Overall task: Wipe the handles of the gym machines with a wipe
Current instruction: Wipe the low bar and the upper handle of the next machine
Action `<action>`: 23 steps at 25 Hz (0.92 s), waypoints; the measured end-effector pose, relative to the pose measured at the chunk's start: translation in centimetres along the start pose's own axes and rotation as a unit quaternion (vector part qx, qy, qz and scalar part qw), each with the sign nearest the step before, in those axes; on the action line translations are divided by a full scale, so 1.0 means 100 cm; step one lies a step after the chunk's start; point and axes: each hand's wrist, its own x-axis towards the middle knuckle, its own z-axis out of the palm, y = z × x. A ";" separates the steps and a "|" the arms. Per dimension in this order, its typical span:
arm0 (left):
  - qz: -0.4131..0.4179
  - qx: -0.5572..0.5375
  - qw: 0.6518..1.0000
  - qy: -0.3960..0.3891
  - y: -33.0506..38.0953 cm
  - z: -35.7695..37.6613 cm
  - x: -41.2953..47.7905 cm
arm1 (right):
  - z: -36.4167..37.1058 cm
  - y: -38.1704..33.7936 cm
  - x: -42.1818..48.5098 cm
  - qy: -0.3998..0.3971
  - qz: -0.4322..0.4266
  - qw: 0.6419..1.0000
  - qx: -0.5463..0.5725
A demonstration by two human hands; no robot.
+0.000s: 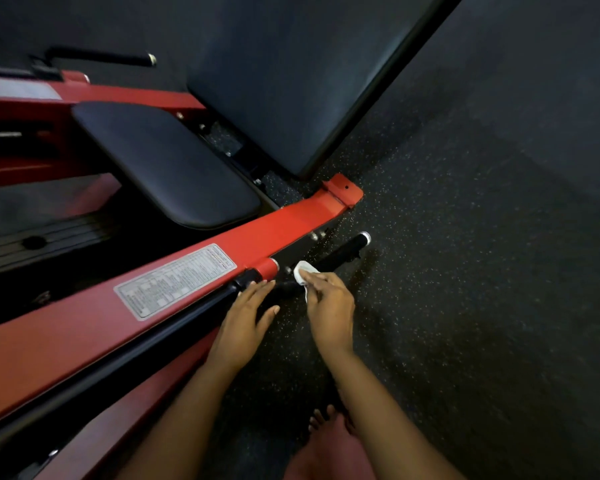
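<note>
A red steel frame beam (187, 289) runs from lower left toward centre. A black padded seat (167, 164) lies above it, a large black backrest pad (291, 81) upper centre, and a black cylindrical handle (343, 251) just right of the beam's end.

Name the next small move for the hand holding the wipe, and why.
Probably slide the right hand with the white wipe outward along the black handle toward its capped end. The wipe sits at the handle's inner end near the red frame, so the outer length looks unwiped. The left hand rests open beside it.
</note>
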 end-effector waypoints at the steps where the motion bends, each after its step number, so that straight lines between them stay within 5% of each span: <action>1: -0.011 -0.011 1.000 0.005 0.008 -0.007 -0.013 | -0.009 -0.011 -0.006 -0.009 -0.014 1.000 -0.004; 7: -0.091 -0.070 0.989 0.093 0.075 -0.082 -0.116 | -0.088 -0.110 -0.072 -0.096 -0.132 0.987 -0.015; 14: -0.088 -0.065 0.980 0.164 0.167 -0.167 -0.245 | -0.199 -0.203 -0.142 -0.132 -0.275 0.952 0.004; 19: -0.102 -0.053 0.945 0.307 0.221 -0.208 -0.287 | -0.257 -0.262 -0.130 -0.165 -0.384 0.908 0.039; 23: -0.136 -0.081 0.884 0.439 0.294 -0.221 -0.298 | -0.317 -0.322 -0.099 -0.182 -0.501 0.845 0.045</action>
